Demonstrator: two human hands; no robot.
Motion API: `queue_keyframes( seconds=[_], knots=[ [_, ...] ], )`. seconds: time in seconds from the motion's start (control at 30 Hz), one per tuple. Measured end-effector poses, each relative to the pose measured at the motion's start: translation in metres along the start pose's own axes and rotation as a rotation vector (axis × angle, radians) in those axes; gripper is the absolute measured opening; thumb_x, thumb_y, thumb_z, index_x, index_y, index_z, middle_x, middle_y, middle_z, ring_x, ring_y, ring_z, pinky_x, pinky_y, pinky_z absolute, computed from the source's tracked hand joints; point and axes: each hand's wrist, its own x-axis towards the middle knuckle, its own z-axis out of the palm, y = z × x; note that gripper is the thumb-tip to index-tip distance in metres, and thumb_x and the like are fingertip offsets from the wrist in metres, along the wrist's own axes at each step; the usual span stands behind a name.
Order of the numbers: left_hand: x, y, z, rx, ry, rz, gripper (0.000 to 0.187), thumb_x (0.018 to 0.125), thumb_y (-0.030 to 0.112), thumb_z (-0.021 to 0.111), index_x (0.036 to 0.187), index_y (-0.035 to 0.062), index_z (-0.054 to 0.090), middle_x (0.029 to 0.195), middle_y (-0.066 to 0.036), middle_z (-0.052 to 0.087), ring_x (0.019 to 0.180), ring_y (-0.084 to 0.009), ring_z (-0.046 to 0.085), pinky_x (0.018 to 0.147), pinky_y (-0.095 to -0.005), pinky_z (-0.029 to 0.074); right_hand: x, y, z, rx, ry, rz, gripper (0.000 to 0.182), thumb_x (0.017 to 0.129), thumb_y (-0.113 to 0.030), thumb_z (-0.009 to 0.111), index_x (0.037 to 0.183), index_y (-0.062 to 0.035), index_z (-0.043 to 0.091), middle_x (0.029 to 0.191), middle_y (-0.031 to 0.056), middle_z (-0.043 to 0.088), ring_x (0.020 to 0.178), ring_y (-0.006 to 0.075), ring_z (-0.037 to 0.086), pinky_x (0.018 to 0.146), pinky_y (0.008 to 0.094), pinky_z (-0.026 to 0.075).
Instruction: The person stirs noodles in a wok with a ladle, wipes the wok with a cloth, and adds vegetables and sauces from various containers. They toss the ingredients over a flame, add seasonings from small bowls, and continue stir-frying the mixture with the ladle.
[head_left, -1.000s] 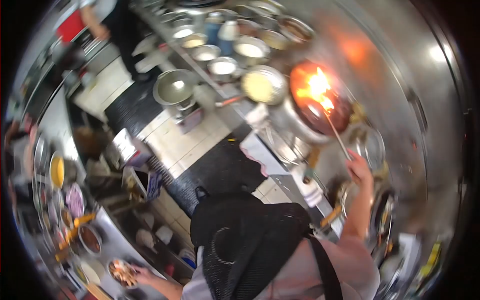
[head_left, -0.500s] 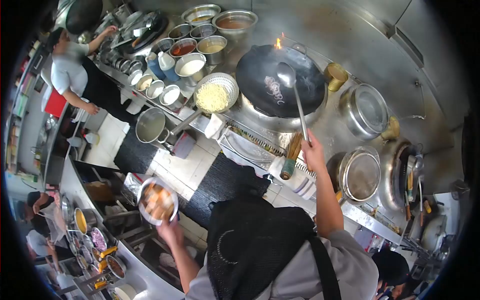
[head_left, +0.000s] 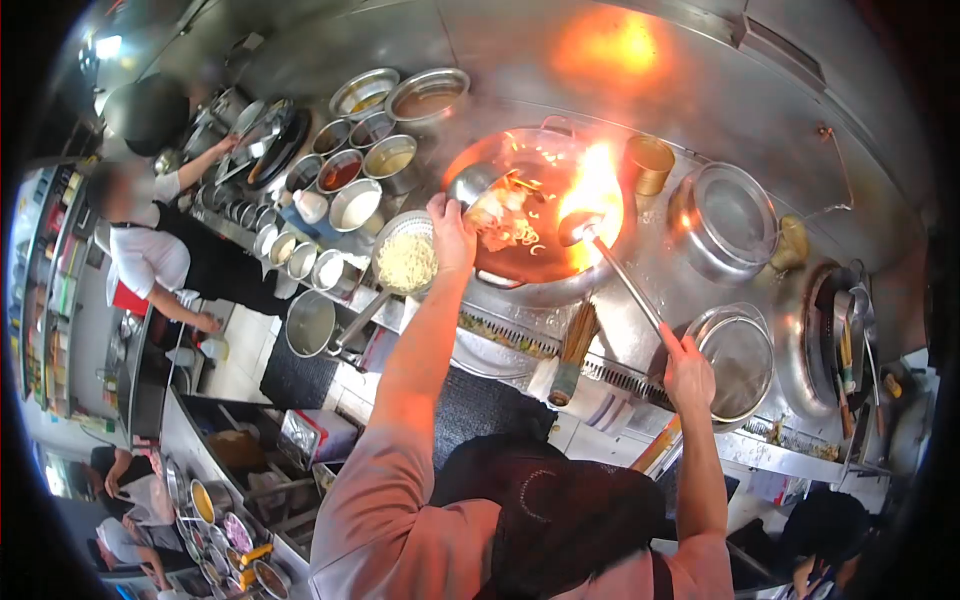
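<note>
My left hand grips a metal bowl tipped over the wok. Cut pieces of food, some orange and some pale, are tumbling from it into the wok, where curled pale pieces lie. In my right hand is the long handle of a ladle, its head resting inside the wok at the right. A tall flame rises beside the ladle head and lights the wok orange.
Left of the wok sits a perforated strainer with pale noodles. Several sauce containers stand behind it. A bamboo brush lies at the front edge, and lidded pots stand to the right. A co-worker is at far left.
My left hand has swung the bowl up from the lower left to the wok and tipped it. Flame has flared up inside the wok. The ladle head has moved right and lower.
</note>
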Motion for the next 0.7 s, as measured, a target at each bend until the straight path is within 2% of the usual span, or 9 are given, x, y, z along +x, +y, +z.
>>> queue_keyframes(
  seconds=[0.2, 0.23, 0.33, 0.43, 0.5, 0.57, 0.6, 0.63, 0.7],
  knots=[
    [0.056, 0.014, 0.030, 0.075, 0.004, 0.222, 0.018, 0.076, -0.006, 0.064, 0.091, 0.0007, 0.057, 0.128, -0.023, 0.048, 0.111, -0.0388, 0.055, 0.089, -0.0424, 0.051, -0.008, 0.016, -0.022, -0.041, 0.134, -0.126, 0.052, 0.087, -0.007, 0.059, 0.136, -0.0224, 0.056, 0.088, 0.0092, 0.058, 0.079, 0.0307, 0.063, 0.071, 0.0428, 0.052],
    [0.058, 0.020, 0.037, -0.243, -0.018, 0.094, 0.018, 0.076, -0.006, 0.064, 0.091, 0.0014, 0.057, 0.129, -0.023, 0.048, 0.112, -0.0391, 0.055, 0.090, -0.0429, 0.050, -0.004, 0.010, -0.028, -0.015, 0.108, -0.092, 0.052, 0.086, -0.007, 0.060, 0.136, -0.0222, 0.057, 0.088, 0.0096, 0.058, 0.078, 0.0311, 0.063, 0.071, 0.0429, 0.052],
    [0.045, 0.030, 0.033, 0.100, -0.200, 0.282, 0.023, 0.078, -0.004, 0.059, 0.100, 0.0021, 0.058, 0.130, -0.023, 0.047, 0.116, -0.0407, 0.053, 0.094, -0.0450, 0.048, 0.008, -0.013, -0.038, 0.093, 0.083, -0.085, 0.052, 0.086, -0.006, 0.063, 0.136, -0.0203, 0.057, 0.089, 0.0139, 0.059, 0.077, 0.0351, 0.063, 0.071, 0.0448, 0.051],
    [0.041, 0.004, 0.022, -0.054, 0.001, -0.030, 0.026, 0.076, -0.004, 0.059, 0.102, 0.0001, 0.057, 0.124, -0.025, 0.051, 0.112, -0.0430, 0.054, 0.091, -0.0480, 0.048, 0.013, -0.003, -0.019, 0.355, 0.021, -0.089, 0.056, 0.086, -0.008, 0.062, 0.140, -0.0160, 0.051, 0.092, 0.0206, 0.062, 0.080, 0.0423, 0.062, 0.074, 0.0500, 0.049],
    [0.026, -0.040, -0.012, 0.127, -0.018, -0.356, 0.028, 0.079, -0.002, 0.060, 0.107, -0.0012, 0.055, 0.115, -0.020, 0.057, 0.100, -0.0356, 0.061, 0.077, -0.0440, 0.052, 0.008, 0.000, -0.001, 0.342, -0.004, -0.075, 0.056, 0.086, -0.008, 0.062, 0.140, -0.0147, 0.051, 0.092, 0.0224, 0.062, 0.082, 0.0427, 0.062, 0.075, 0.0498, 0.049],
    [-0.018, -0.092, -0.056, -0.623, 0.234, -0.829, 0.027, 0.085, -0.001, 0.058, 0.112, 0.0016, 0.054, 0.108, -0.013, 0.059, 0.089, -0.0239, 0.063, 0.062, -0.0365, 0.051, 0.004, -0.006, 0.021, 0.377, -0.014, -0.058, 0.055, 0.086, -0.007, 0.061, 0.140, -0.0114, 0.051, 0.093, 0.0253, 0.063, 0.085, 0.0436, 0.062, 0.076, 0.0495, 0.049],
    [-0.037, -0.092, -0.100, -0.905, 0.344, -0.921, 0.030, 0.090, 0.001, 0.056, 0.119, 0.0057, 0.051, 0.109, -0.008, 0.059, 0.086, -0.0166, 0.061, 0.059, -0.0300, 0.050, 0.008, -0.011, 0.034, 0.418, -0.012, -0.101, 0.054, 0.087, -0.006, 0.060, 0.140, -0.0096, 0.050, 0.093, 0.0265, 0.064, 0.085, 0.0442, 0.062, 0.076, 0.0494, 0.049],
    [-0.081, -0.133, -0.142, -0.906, 0.314, -0.955, 0.040, 0.092, 0.003, 0.057, 0.130, 0.0107, 0.047, 0.113, -0.008, 0.059, 0.091, -0.0190, 0.062, 0.063, -0.0327, 0.052, 0.015, -0.025, 0.046, 0.447, 0.028, -0.174, 0.056, 0.088, -0.005, 0.058, 0.143, -0.0073, 0.046, 0.083, 0.0238, 0.063, 0.079, 0.0382, 0.065, 0.075, 0.0474, 0.050],
    [-0.160, -0.144, -0.241, -0.794, 0.542, -1.080, 0.052, 0.092, 0.005, 0.057, 0.140, 0.0107, 0.041, 0.120, -0.010, 0.058, 0.102, -0.0230, 0.062, 0.075, -0.0377, 0.057, 0.043, -0.080, 0.053, 0.593, -0.040, -0.155, 0.058, 0.089, -0.006, 0.058, 0.145, -0.0077, 0.043, 0.077, 0.0189, 0.061, 0.070, 0.0312, 0.063, 0.068, 0.0441, 0.050]
  ],
)
